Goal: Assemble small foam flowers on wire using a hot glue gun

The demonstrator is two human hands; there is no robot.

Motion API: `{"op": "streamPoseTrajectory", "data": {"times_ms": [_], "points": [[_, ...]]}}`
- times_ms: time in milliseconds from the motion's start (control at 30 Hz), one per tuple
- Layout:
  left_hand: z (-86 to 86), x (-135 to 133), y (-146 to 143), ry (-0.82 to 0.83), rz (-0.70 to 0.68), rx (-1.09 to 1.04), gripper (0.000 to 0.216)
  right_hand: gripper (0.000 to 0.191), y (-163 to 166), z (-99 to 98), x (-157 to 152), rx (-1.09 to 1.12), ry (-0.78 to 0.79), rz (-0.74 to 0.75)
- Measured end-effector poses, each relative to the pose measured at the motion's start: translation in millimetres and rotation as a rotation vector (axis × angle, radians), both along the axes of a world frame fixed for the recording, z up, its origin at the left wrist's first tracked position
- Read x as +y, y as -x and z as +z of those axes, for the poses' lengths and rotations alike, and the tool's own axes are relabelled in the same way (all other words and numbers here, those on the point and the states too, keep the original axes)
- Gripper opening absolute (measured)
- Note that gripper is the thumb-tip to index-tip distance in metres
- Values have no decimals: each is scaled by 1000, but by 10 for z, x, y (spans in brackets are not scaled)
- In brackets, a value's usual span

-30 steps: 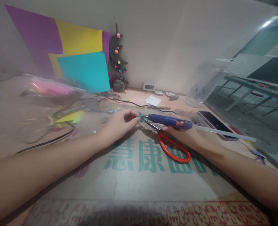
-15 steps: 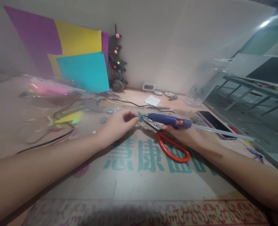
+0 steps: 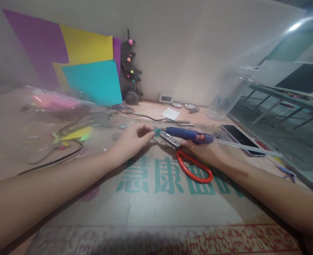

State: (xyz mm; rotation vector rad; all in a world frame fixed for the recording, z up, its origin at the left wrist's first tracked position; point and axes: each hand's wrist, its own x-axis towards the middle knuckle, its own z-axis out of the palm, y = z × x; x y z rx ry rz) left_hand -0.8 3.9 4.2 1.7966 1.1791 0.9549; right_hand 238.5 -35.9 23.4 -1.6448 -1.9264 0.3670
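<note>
Between the fingertips of my left hand (image 3: 135, 141) is a small teal piece (image 3: 157, 132), flower-like in outline; its material is too small to tell. My right hand (image 3: 204, 148) is closed around a blue hot glue gun (image 3: 188, 134), whose metal nozzle points left and comes close to the teal piece. A long translucent glue stick (image 3: 249, 147) sticks out of the gun's back end. Below the gun, scissors with red handles (image 3: 195, 173) lie on the board, blades toward my left fingertips. Most of my right fingers are hidden behind the gun.
A phone (image 3: 242, 140) lies to the right, near a clear plastic jug (image 3: 221, 99). Coloured sheets (image 3: 92, 83) and a decorated dark tree shape (image 3: 129, 67) stand against the wall. A black cable (image 3: 55, 161) and yellow paper (image 3: 76, 134) are on the left. A small white clock-like device (image 3: 166, 98) stands behind.
The teal piece has turned a little and shows more of its face beside the nozzle. Both hands keep nearly the same place; the whole view has shifted slightly.
</note>
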Motion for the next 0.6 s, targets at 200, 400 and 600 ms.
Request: {"op": "streamPoseTrajectory", "data": {"times_ms": [200,400,600], "points": [[-28,25,2,-13,-8,-41,20,27,-20,-29,28,-12,-5,15],[-35,45,3,-11,-7,-57,19,27,-45,-44,39,-6,-29,43],[-48,52,7,-27,-17,-58,19,24,-30,-8,15,5,-16,49]]}}
